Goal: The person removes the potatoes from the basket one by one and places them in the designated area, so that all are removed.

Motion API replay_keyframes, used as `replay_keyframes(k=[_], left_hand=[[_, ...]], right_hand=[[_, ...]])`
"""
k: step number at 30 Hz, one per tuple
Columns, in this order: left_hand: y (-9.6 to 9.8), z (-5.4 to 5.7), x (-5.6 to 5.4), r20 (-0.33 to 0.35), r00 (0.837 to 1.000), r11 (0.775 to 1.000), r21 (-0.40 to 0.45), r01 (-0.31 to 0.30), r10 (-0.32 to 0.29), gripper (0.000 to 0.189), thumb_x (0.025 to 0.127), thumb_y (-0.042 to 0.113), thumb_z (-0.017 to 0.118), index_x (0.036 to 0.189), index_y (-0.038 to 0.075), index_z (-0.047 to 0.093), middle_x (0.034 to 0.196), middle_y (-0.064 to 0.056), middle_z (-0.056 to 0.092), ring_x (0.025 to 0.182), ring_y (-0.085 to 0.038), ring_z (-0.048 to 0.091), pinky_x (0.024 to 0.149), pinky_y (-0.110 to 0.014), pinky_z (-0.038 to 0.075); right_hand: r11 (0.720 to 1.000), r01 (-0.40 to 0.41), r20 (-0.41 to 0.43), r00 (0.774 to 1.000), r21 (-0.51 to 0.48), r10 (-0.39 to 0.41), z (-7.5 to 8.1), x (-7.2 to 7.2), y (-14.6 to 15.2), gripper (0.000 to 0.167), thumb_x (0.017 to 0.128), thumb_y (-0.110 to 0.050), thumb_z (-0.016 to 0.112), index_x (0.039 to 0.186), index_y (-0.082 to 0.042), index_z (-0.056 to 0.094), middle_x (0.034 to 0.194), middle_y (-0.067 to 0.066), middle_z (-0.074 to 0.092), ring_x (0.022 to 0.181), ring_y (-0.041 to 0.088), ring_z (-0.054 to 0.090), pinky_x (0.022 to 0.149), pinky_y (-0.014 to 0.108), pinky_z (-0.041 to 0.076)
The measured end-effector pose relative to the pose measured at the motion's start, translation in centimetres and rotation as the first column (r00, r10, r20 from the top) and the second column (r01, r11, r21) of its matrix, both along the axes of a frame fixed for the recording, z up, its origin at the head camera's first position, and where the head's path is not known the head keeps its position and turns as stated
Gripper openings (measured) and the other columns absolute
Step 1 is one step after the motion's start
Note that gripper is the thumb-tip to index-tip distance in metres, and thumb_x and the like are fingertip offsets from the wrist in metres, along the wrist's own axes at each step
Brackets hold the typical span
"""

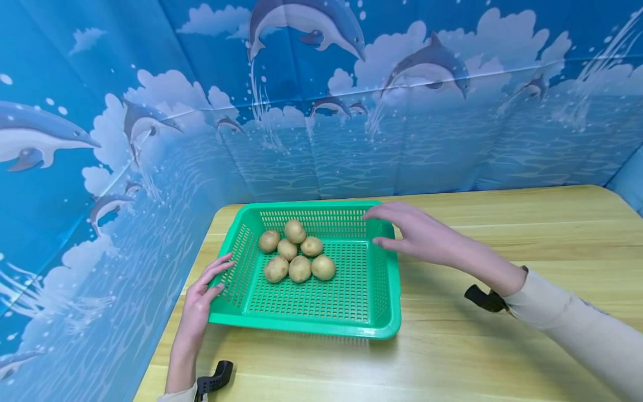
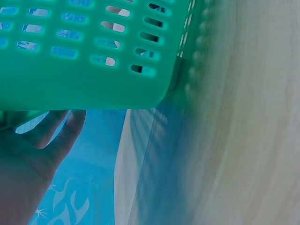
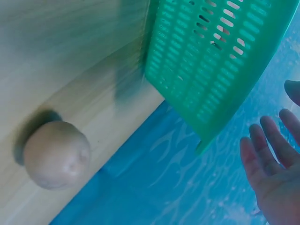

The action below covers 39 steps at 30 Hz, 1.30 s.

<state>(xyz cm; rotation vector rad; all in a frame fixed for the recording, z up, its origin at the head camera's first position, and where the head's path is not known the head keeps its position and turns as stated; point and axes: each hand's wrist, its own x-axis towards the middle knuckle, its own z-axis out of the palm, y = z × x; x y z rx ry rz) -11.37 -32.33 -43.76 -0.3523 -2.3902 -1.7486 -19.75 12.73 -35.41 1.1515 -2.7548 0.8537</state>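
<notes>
Hanging behind everything, a blue dolphin-print fabric backdrop [image 1: 321, 156] is running along the far and left sides of a wood-grain table [image 1: 512, 223]. Toward the table's left end, a green perforated plastic basket [image 1: 301, 325] is standing upright. A pale sleeve [image 1: 577, 315] is covering the right forearm. The two hands are lying well apart: the right hand [image 1: 419, 237] is hovering at the basket's right rim, thumb and fingers parted, while the left hand [image 1: 201, 296] is resting loosely extended fingers over the left rim. Black wrist mounts [image 1: 484, 298] are jutting from both wrists. Seven potatoes [image 1: 287, 249] are lying clustered inside the basket, toward its left; in the right wrist view, another potato [image 3: 56, 154] is resting on the tabletop outside it, near an edge.
</notes>
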Motion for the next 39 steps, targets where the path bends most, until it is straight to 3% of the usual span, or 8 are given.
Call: replay_keyframes(k=[14,22,26,33,39], left_hand=[[-0.1,0.1,0.0,-0.003,1.000,1.000,-0.007,0.004,-0.004,0.044,0.097,-0.011,0.038,0.137,-0.002,0.054,0.154,-0.006,0.038,0.146,-0.017,0.021,0.111,-0.062,0.011],[0.0,0.2,0.0,-0.004,1.000,1.000,-0.004,0.008,-0.008,0.044,0.096,-0.011,0.038,0.137,-0.002,0.054,0.154,-0.006,0.039,0.147,-0.018,0.020,0.112,-0.061,0.011],[0.0,0.2,0.0,-0.008,1.000,1.000,-0.002,0.011,-0.011,0.044,0.096,-0.011,0.039,0.136,-0.003,0.054,0.154,-0.007,0.039,0.147,-0.019,0.020,0.112,-0.061,0.010],[0.3,0.2,-0.1,-0.021,1.000,1.000,0.011,0.003,-0.003,0.042,0.096,-0.011,0.039,0.135,-0.004,0.055,0.152,-0.008,0.040,0.146,-0.020,0.022,0.112,-0.062,0.010],[0.3,0.3,0.0,-0.017,1.000,1.000,0.017,-0.005,0.005,0.042,0.096,-0.011,0.039,0.134,-0.004,0.055,0.152,-0.008,0.041,0.146,-0.020,0.022,0.112,-0.062,0.010]], right_hand=[[0.981,-0.160,0.131,0.981,0.110,0.145,1.8,-1.6,-3.4,0.054,0.094,-0.030,0.068,0.141,-0.011,0.052,0.143,0.004,0.051,0.133,0.025,0.045,0.104,0.046,0.041],[0.960,-0.245,0.251,0.946,0.134,0.206,2.8,-3.3,-5.3,0.052,0.096,-0.025,0.065,0.143,-0.010,0.049,0.143,0.004,0.051,0.119,0.022,0.056,0.094,0.041,0.048],[0.950,-0.281,0.310,0.923,0.137,0.229,3.2,-4.4,-6.5,0.053,0.096,-0.026,0.063,0.144,-0.010,0.048,0.145,0.005,0.050,0.120,0.024,0.055,0.094,0.041,0.047],[0.944,-0.297,0.377,0.898,0.146,0.225,3.5,-6.2,-9.0,0.053,0.098,-0.027,0.060,0.146,-0.010,0.045,0.148,0.009,0.047,0.117,0.020,0.057,0.095,0.038,0.047],[0.951,-0.285,0.412,0.886,0.123,0.212,3.2,-7.1,-11.4,0.053,0.099,-0.025,0.059,0.146,-0.008,0.045,0.147,0.012,0.047,0.122,0.025,0.055,0.096,0.039,0.046]])
